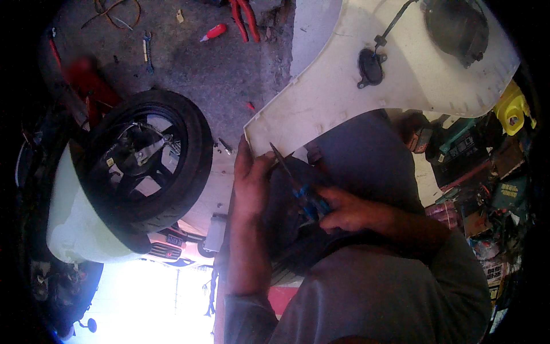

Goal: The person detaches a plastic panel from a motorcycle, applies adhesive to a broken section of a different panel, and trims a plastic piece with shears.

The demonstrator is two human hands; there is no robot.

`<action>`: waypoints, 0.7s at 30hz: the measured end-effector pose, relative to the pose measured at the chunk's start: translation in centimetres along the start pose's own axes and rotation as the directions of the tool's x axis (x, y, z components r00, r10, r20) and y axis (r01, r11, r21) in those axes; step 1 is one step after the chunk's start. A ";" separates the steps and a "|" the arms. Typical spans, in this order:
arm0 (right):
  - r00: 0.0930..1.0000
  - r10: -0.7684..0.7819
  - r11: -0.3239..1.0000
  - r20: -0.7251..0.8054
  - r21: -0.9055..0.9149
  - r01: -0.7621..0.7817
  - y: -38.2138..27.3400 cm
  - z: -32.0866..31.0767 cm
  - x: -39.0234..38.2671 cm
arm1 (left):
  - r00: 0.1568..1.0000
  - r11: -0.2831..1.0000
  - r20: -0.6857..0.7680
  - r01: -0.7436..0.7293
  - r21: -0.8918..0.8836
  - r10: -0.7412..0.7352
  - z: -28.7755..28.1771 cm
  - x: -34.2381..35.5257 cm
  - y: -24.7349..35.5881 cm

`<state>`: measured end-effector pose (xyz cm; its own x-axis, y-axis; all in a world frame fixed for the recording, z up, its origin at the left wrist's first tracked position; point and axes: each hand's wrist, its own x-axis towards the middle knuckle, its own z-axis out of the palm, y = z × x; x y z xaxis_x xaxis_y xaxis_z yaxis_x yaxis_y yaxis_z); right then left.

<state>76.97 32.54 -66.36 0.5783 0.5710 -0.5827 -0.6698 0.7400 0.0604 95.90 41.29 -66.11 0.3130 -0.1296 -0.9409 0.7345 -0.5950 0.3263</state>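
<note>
A large cream-white plastic panel (338, 74), like a scooter body panel, lies slanted across my lap toward the upper right. My left hand (252, 178) is closed on its narrow lower-left end, thumb and fingers at the edge. In my right hand (346, 209) are long-nose pliers (292, 175) with blue handles, gripped in a closed fist. Their thin tip meets the panel's lower edge just beside my left fingers; whether the jaws pinch anything there is too dark to tell. A small dark oval part (370, 67) with a cable and a larger round black part (456, 31) sit on the panel.
Left of me is a scooter wheel (197, 135) beside a white fender-like cover (74, 218). On the concrete floor lie a wrench (148, 53), a red screwdriver (216, 32) and red-handled pliers (245, 20). Boxes, a dark battery (458, 146) and a yellow container (511, 109) crowd the right.
</note>
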 end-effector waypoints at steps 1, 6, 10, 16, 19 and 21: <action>1.000 -0.018 1.000 -0.009 0.009 0.018 -0.1 0.1 0.0 | 1.000 1.000 0.006 -0.005 -0.007 0.005 0.1 0.0 0.0; 1.000 -0.002 1.000 0.006 -0.011 0.002 0.6 -0.2 0.1 | 0.999 1.000 0.035 -0.029 -0.001 0.029 0.0 0.2 0.1; 1.000 0.008 1.000 0.000 -0.014 -0.008 1.2 -0.4 0.1 | 1.000 1.000 -0.006 -0.004 0.010 0.004 0.4 0.2 0.2; 0.979 -0.181 0.949 -0.091 -0.278 0.150 2.5 -0.1 -4.2 | 0.993 0.993 0.001 -0.115 0.031 0.115 0.1 1.6 -0.9; 0.936 -0.352 0.631 -0.021 -0.744 0.221 -0.1 -0.3 -9.5 | 0.992 0.989 0.010 -0.129 0.074 0.129 -0.2 1.6 -1.0; 0.877 -0.452 0.429 -0.167 -0.902 0.049 -4.1 -0.6 -11.0 | 0.993 0.989 -0.034 -0.113 0.092 0.116 -0.3 1.2 -1.3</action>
<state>73.07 23.03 -60.67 0.7318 0.1071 -0.6730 -0.6787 0.0248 -0.7340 95.52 42.09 -67.67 0.4162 -0.1711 -0.8930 0.6358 -0.6473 0.4204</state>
